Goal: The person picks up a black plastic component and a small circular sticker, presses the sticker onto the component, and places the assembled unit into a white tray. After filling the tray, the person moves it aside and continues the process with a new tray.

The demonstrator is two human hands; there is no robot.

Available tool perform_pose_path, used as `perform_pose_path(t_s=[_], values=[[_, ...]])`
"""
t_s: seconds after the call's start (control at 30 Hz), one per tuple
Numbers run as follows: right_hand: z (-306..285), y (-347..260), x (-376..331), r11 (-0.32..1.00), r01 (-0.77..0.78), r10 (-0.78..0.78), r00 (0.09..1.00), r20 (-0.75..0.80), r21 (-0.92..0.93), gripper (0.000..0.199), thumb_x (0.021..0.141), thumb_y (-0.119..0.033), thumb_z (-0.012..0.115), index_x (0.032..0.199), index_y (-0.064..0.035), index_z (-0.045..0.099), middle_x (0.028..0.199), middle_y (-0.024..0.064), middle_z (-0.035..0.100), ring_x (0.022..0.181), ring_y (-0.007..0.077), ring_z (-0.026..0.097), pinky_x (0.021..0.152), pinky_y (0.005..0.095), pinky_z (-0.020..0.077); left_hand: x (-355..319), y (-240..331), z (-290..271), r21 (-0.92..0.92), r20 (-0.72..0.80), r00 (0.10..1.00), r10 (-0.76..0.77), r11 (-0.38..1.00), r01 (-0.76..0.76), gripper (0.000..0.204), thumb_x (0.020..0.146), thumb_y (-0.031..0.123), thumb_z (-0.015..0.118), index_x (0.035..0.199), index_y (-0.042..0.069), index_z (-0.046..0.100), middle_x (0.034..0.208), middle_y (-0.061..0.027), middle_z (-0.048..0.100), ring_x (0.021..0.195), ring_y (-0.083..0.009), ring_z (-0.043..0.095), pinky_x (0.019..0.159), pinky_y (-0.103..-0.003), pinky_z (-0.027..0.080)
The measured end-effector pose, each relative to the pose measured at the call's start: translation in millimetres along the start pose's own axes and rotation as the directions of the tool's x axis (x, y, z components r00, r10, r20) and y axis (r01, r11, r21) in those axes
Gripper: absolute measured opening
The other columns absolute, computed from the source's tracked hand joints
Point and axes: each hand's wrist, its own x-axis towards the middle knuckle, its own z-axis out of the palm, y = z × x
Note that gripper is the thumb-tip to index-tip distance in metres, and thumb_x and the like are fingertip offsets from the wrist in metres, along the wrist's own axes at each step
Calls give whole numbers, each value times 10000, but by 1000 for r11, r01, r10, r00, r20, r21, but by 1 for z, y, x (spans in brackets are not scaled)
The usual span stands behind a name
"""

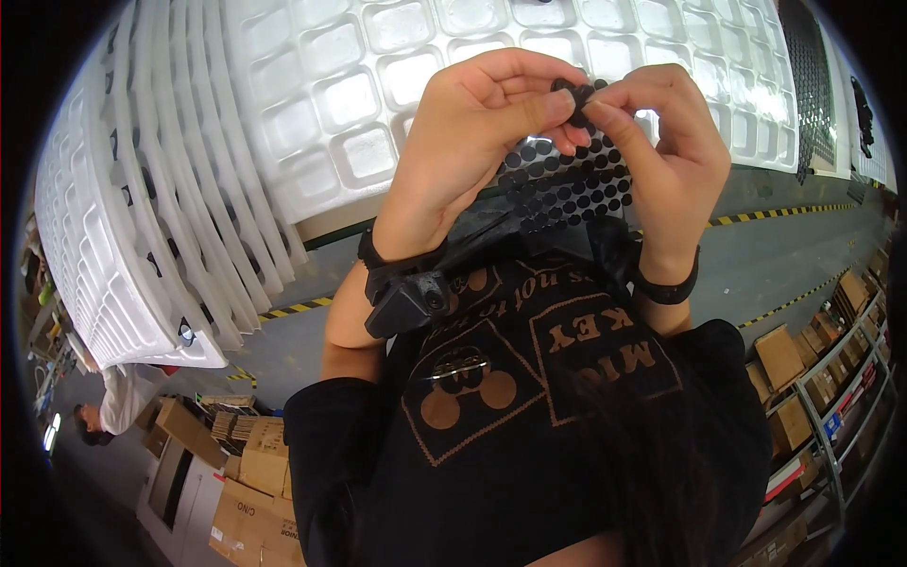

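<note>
My left hand [482,118] pinches a small black part [573,102] between thumb and fingers, above a white tray. My right hand [673,142] meets it from the other side, its thumb and forefinger closed at the part's edge. The fingers hide much of the part, so its exact kind is unclear. Under and between the hands lies a sheet of round black dots [567,194], set in rows, at the near edge of the table. The white tray [326,161] with square pockets spreads beneath and beyond my hands.
A tall stack of white pocketed trays [123,255], small black pieces showing between them, stands at the left. Another dotted black sheet [814,85] lies far right. Cardboard boxes [250,515] and a metal rack [822,425] stand behind. Another person [123,402] is at lower left.
</note>
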Motion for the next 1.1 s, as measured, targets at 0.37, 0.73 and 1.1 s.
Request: perform_pose_path(t_s=[0.37,0.73,1.1], values=[[4,-5,-1,955,-99,105,994,-7,279,310,624,56,616,924,48,540,890,75,515,803,150,496,710,241,397,0,0,-5,-93,42,999,2,996,2,224,776,39,517,972,-67,516,788,-134,580,678,-173,570,580,-228,464],[3,-19,8,967,194,-163,970,183,-164,329,578,51,630,902,33,571,912,100,544,835,178,515,722,255,409,0,1,-6,-128,40,999,-11,992,16,263,793,105,509,1005,-51,501,852,-132,566,680,-146,537,586,-222,442],[5,-9,0,949,-210,251,955,-160,234,330,694,53,547,1019,11,507,896,93,553,804,164,527,718,241,414,1,-1,-12,-57,81,997,14,998,-9,274,792,116,517,1019,-34,485,870,-120,541,688,-130,494,603,-225,405]])
